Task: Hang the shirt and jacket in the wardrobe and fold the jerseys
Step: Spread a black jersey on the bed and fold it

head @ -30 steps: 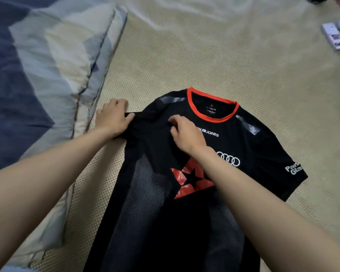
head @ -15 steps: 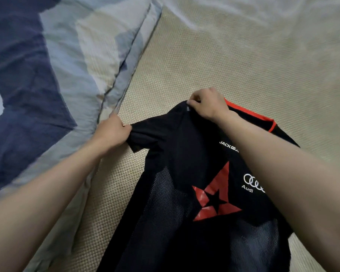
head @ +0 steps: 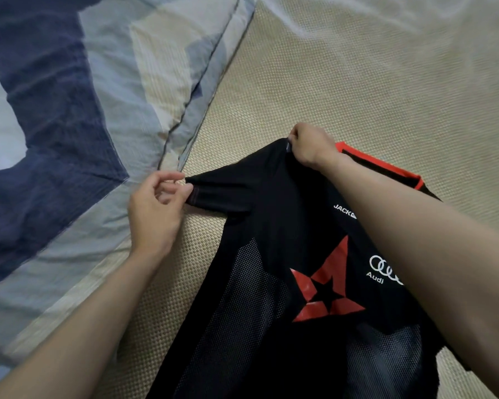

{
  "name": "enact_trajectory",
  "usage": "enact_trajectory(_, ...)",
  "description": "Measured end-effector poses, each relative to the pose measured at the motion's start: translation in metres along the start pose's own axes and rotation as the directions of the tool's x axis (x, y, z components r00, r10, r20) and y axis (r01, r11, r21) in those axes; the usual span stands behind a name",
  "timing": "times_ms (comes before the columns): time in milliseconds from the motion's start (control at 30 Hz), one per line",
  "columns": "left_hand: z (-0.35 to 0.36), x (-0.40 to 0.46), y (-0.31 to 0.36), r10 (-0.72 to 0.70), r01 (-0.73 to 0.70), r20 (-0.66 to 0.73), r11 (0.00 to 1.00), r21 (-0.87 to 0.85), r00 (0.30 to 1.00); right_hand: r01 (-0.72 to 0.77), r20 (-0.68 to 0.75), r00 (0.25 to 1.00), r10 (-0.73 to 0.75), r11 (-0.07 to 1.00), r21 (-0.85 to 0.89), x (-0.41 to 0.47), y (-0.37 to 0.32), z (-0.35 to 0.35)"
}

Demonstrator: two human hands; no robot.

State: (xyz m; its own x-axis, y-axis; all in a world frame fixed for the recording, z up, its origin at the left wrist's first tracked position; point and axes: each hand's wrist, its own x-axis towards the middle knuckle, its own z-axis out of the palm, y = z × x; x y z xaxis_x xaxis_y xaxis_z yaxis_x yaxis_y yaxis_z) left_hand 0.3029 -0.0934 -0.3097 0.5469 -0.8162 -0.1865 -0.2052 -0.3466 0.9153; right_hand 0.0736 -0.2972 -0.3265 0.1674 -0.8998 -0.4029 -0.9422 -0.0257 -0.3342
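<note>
Black mesh-panel jersey with red star [head: 271,254] flat on woven beige mat [head: 357,96] — left hand [head: 156,208] pinches sleeve hem, right hand [head: 310,146] grips shoulder.

The jersey [head: 274,214] was matt black cloth, smooth across the chest and open mesh on the lower panels, with a glossy red star print [head: 326,295] and an orange ribbed collar [head: 386,165]. The mat [head: 343,90] beneath was coarse, woven and beige. The quilt [head: 69,96] was soft, crinkled cotton-like cloth.
</note>
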Motion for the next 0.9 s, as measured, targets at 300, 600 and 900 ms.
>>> enact_trajectory(300,0.007,-0.017,-0.024,-0.542,0.535,0.285,0.838,0.11,0.79,0.062,0.183,0.98,-0.074,0.995,0.075,-0.003,-0.026,-0.002)
enact_trajectory(600,0.032,0.018,-0.011,-0.465,0.531,0.261,0.777,-0.339,0.846,0.145,0.455,0.872,-0.18,0.983,0.11,-0.002,-0.056,0.0)
enact_trajectory(900,0.02,0.024,-0.015,-0.087,0.087,-0.091,0.996,-0.001,0.992,0.04,0.291,0.927,-0.238,0.831,0.554,0.006,-0.069,0.004)
